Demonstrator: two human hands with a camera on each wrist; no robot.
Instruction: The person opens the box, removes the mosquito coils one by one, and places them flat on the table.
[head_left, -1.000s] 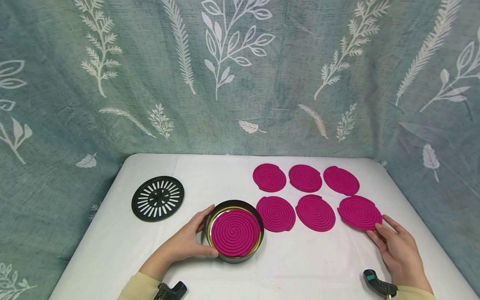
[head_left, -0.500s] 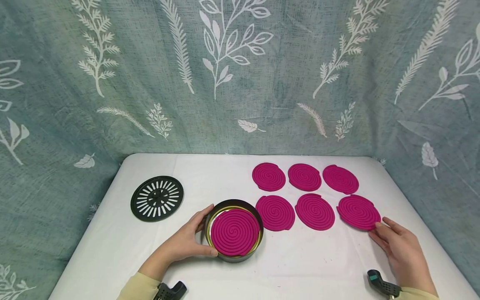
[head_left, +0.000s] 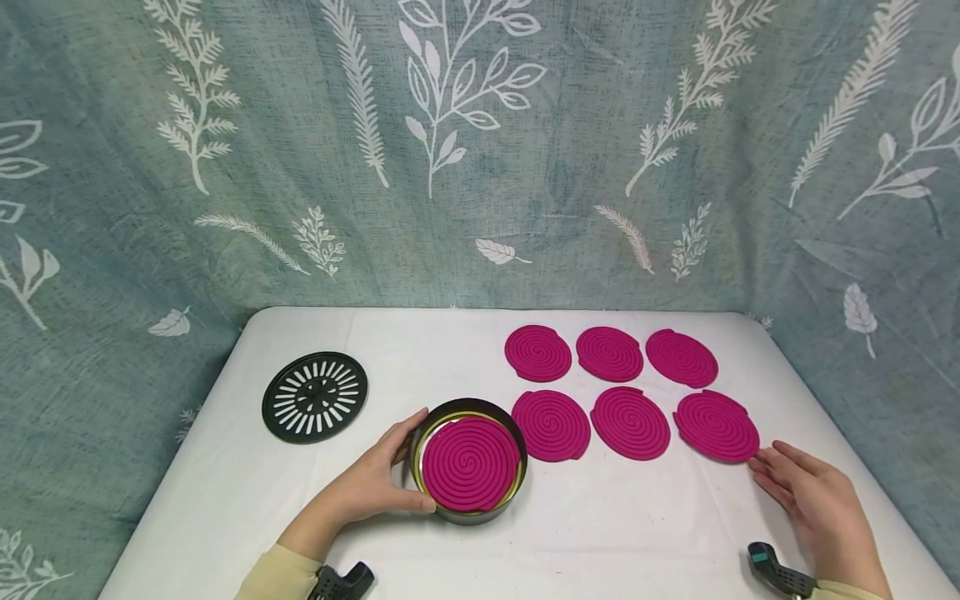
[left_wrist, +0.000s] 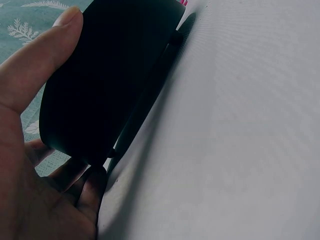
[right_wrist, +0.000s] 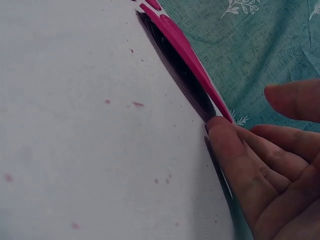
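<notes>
My left hand (head_left: 375, 479) grips the side of a round black mosquito coil holder (head_left: 468, 408), thumb at the front and fingers behind. Inside it lies a magenta mosquito coil (head_left: 470, 463); a yellowish inner ring shows around that coil. The left wrist view has the holder's dark outer wall (left_wrist: 105, 85) between thumb and fingers. Over on the right, my right hand (head_left: 821, 504) has its fingers extended, fingertips right at the near edge of another mosquito coil (head_left: 716, 426). In the right wrist view the thumb stands apart from that coil's raised edge (right_wrist: 192, 60).
Several more mosquito coils lie in two rows, such as the near one (head_left: 630, 423) and the far one (head_left: 537, 354). A slotted black lid (head_left: 318, 392) rests at the left on the white table (head_left: 585, 533). Patterned cloth (head_left: 480, 275) hangs behind.
The right hand has let go of the rightmost near coil and drawn slightly right and toward the person. That coil's near edge has lowered. The left hand and holder have stayed put.
</notes>
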